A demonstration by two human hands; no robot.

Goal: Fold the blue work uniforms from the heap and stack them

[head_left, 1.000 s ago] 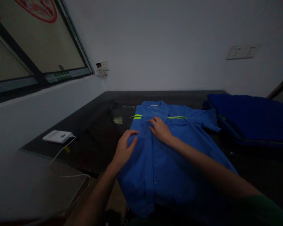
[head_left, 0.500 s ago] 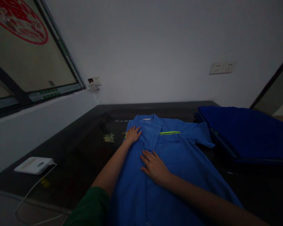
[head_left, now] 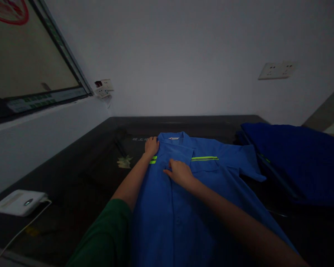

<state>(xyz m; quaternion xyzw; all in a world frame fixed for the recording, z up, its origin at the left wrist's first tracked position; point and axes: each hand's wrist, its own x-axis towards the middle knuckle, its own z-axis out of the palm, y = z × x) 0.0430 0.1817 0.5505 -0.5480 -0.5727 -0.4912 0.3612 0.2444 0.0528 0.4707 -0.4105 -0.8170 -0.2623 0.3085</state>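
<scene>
A blue short-sleeved work shirt (head_left: 161, 207) lies front up, collar away from me, with yellow-green stripes across the chest. Its left side is folded inward, and the folded sleeve lies over the chest. My left hand (head_left: 152, 145) rests on the fold at the left shoulder beside the collar, fingers pointing away and lying on the cloth. At the lower end of the folded sleeve, close to the button placket, my right hand (head_left: 180, 172) has its fingers curled in on the fabric. Its fingertips are partly hidden. The right sleeve (head_left: 247, 161) lies spread outward.
Darker blue folded cloth (head_left: 300, 163) is stacked on the right of the dark table (head_left: 100, 159). A white device (head_left: 19, 202) with a cable sits at the left. Wall sockets (head_left: 278, 70), a second socket group (head_left: 103, 87) and a window (head_left: 36, 63) border the table.
My left hand has slid away from me to the shoulder edge, uncovering a stripe. My right hand has moved up to the folded sleeve, its spread fingers now curled. The view has shifted slightly.
</scene>
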